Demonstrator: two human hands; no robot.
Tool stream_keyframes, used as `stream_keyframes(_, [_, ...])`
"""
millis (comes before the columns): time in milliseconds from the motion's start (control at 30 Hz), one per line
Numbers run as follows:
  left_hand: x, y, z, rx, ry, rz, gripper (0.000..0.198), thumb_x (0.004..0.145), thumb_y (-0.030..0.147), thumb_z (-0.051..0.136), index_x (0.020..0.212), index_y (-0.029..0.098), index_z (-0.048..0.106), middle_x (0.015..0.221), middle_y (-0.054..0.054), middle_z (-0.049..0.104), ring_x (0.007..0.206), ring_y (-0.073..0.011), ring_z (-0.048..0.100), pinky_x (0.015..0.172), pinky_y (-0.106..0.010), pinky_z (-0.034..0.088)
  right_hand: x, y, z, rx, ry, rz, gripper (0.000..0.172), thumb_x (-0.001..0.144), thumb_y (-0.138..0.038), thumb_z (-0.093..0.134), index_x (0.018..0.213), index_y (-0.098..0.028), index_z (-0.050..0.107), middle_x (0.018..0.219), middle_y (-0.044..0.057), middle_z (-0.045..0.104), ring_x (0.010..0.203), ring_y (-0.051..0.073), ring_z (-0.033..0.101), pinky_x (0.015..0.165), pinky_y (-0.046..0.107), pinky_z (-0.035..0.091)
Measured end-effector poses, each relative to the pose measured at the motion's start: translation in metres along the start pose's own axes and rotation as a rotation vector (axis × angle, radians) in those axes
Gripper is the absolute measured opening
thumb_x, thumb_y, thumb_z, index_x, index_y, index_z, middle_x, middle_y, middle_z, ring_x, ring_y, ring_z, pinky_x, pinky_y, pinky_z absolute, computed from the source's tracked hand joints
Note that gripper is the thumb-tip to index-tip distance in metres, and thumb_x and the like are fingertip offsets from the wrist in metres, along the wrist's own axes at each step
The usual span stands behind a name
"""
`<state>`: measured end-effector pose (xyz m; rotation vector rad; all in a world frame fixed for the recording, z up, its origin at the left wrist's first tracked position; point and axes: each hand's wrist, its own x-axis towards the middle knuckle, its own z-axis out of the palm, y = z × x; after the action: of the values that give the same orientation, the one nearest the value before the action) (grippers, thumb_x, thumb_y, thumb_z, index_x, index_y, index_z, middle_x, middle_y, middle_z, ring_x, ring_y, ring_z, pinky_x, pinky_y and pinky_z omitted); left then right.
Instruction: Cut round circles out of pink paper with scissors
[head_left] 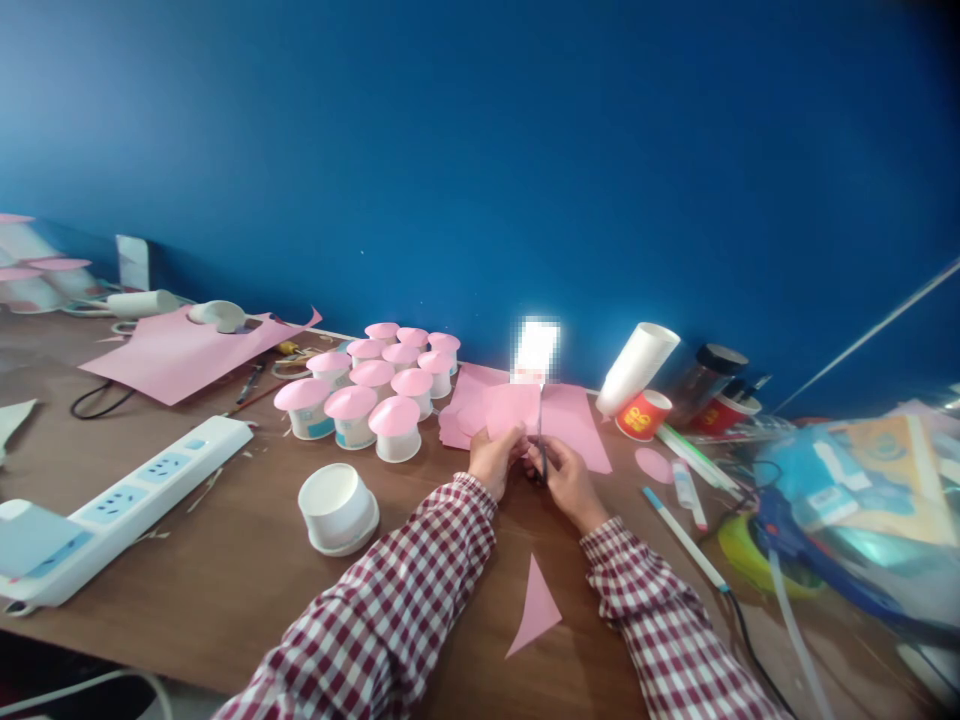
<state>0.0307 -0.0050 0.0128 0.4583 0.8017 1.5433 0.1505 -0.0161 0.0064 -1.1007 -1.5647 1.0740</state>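
Near the middle of the table, my left hand (pixel 496 460) is closed on a piece of pink paper (pixel 512 408). My right hand (pixel 566 478) is closed round the handles of dark-handled scissors (pixel 541 425), whose blades point away from me at the paper's right edge. Behind both hands, larger pink sheets (pixel 577 425) lie against the blue wall. A cut pink scrap (pixel 536 607) rests on the table between my forearms. Left of the sheets stand several upturned paper cups with pink cone tops (pixel 395 415).
A white cup stack (pixel 339 507) stands left of my left forearm, and a power strip (pixel 127 510) lies farther left. On the right are a red cup (pixel 643 415), a white pen (pixel 686 540), a blue glue gun (pixel 814 560) and plastic bags (pixel 885 480).
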Motion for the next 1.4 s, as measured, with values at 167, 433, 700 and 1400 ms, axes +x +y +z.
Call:
stream_keyframes(167, [-0.0006, 0.0006, 0.0007, -0.002, 0.001, -0.006, 0.024, 0.060, 0.022, 0.077, 0.069, 0.010, 0.058, 0.061, -0.002, 0.060, 0.055, -0.0097, 0.058, 0.054, -0.021, 0.049, -0.0001, 0.0010, 0.0001, 0.006, 0.003, 0.005, 0.038, 0.078, -0.047, 0.062, 0.100, -0.015, 0.061, 0.073, 0.006, 0.067, 0.061, 0.018, 0.061, 0.056, 0.029, 0.051])
stream_keyframes(433, [0.0004, 0.0001, -0.0003, -0.020, 0.010, -0.014, 0.025, 0.058, 0.022, 0.078, 0.069, 0.010, 0.059, 0.059, -0.001, 0.060, 0.054, -0.0092, 0.058, 0.052, -0.019, 0.049, 0.0002, 0.0009, -0.0002, -0.012, 0.008, 0.002, 0.040, 0.079, -0.048, 0.061, 0.100, -0.015, 0.061, 0.068, 0.004, 0.064, 0.058, 0.017, 0.060, 0.055, 0.028, 0.051])
stream_keyframes(700, [0.0027, -0.0005, -0.0002, -0.024, 0.022, -0.034, 0.027, 0.056, 0.021, 0.079, 0.071, 0.010, 0.060, 0.060, -0.001, 0.060, 0.053, -0.0082, 0.058, 0.052, -0.018, 0.049, 0.0012, 0.0050, 0.0004, 0.015, 0.000, -0.031, 0.034, 0.081, -0.046, 0.058, 0.097, -0.016, 0.061, 0.066, 0.002, 0.060, 0.058, 0.016, 0.058, 0.054, 0.027, 0.050])
stream_keyframes(1400, [0.0018, 0.0003, -0.0002, -0.033, 0.037, -0.029, 0.027, 0.056, 0.021, 0.081, 0.069, 0.010, 0.060, 0.060, -0.002, 0.060, 0.054, -0.0085, 0.058, 0.052, -0.018, 0.049, -0.0005, -0.0021, -0.0005, -0.021, 0.002, -0.008, 0.034, 0.081, -0.044, 0.058, 0.101, -0.016, 0.062, 0.070, 0.004, 0.065, 0.061, 0.018, 0.061, 0.057, 0.029, 0.051])
